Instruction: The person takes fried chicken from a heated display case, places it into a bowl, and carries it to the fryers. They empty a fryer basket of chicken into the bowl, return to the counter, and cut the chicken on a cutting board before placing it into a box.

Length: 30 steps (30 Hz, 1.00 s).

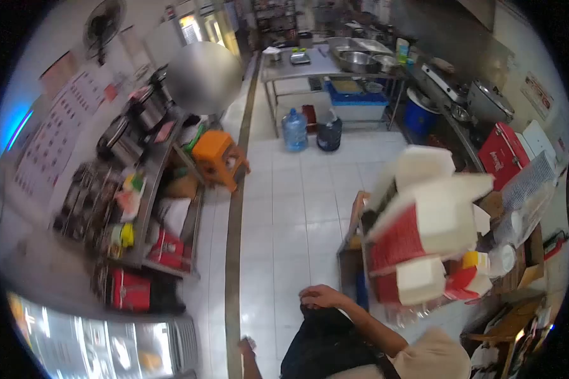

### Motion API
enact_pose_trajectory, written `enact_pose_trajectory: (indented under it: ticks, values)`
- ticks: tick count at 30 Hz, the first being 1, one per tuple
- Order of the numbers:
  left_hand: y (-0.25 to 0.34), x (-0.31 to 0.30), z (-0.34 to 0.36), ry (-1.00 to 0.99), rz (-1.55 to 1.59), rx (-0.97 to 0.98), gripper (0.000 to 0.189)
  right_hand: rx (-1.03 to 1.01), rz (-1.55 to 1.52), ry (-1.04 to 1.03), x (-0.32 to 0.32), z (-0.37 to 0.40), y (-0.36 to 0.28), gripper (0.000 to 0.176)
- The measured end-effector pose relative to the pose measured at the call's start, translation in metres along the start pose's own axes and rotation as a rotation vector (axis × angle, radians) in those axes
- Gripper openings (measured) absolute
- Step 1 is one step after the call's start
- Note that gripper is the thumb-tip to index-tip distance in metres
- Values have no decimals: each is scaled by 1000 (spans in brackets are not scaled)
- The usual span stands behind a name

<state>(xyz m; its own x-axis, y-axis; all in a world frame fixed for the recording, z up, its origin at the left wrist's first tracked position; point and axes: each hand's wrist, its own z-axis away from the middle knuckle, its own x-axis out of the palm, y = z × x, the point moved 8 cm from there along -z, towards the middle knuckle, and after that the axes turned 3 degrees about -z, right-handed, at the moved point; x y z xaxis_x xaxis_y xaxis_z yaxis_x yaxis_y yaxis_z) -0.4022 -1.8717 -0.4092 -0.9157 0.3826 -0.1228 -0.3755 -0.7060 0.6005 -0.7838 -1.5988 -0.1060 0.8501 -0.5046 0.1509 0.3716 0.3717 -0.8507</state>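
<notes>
My right hand [322, 295] is low in the middle of the head view, its fingers curled at the upper edge of black cloth [319, 335] in front of my body. Whether it holds anything besides the cloth is hidden. Further left and lower, my left hand [246, 345] hangs over the white tiled floor [269, 252]. Its fingers look closed, with a small greyish patch at them that is too blurred to name. To the right of my right arm stand stacked red and white takeaway cartons [417, 240], smeared by motion.
Left, an orange stool [220, 158] stands beside a metal counter [155, 183] with steel urns [123, 139]. Ahead are a steel table [322, 68] with pans and a blue water jug [294, 130] on the floor. A person with a blurred head [203, 77] is at the back left.
</notes>
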Motion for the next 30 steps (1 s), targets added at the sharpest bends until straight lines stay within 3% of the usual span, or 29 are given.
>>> enact_pose_trajectory:
  ticks: [1, 2, 3, 5, 7, 9, 11, 13, 14, 15, 16, 18, 19, 21, 23, 26, 30]
  values:
    - [101, 47, -27, 7, -160, 188, 17, 9, -149, 61, -27, -17, -11, 34]
    - [187, 102, -86, -105, -564, 428, 18, 11, -198, 155, -63, -41, -16, 33]
    - [265, 151, -73, -149, -218, 356, 18, 21, -245, 245, -92, -67, -23, 33]
    - [376, 228, -148, -232, -62, 480, 24, 53, -277, 409, -151, -131, -53, 32]
    - [464, 300, -186, -217, -7, 469, 26, 18, -294, 490, -207, -205, -98, 33]
    - [520, 358, -230, -291, -33, 385, 28, -78, -316, 476, -251, -294, -169, 33]
    - [563, 393, -207, -290, -226, 339, 32, -249, -139, 535, -283, -367, -291, 33]
    - [585, 435, -239, -409, -281, 307, 36, -295, -107, 374, -302, -427, -426, 32]
    - [591, 443, -272, -361, -203, 268, 39, -336, -55, 317, -321, -469, -477, 31]
    - [594, 456, -303, -286, 26, 133, 28, -384, -4, 258, -345, -514, -520, 31]
    - [603, 467, -332, -222, -95, -12, 27, -404, 17, 278, -378, -558, -552, 31]
    - [639, 498, -387, -117, -51, -68, 27, -442, 6, 328, -441, -650, -597, 31]
    - [666, 519, -411, -168, -30, -126, 33, -422, 7, 354, -471, -692, -615, 31]
    - [741, 573, -450, -676, 348, -3, 41, -378, -25, 443, -534, -766, -639, 32]
    - [814, 625, -503, -75, 116, -350, 46, -290, -87, 486, -582, -823, -653, 31]
    - [954, 742, -560, -217, -3, -123, 47, -205, -309, 539, -628, -862, -682, 31]
    - [1187, 982, -587, -427, -32, 128, 49, -109, -491, 596, -702, -926, -697, 29]
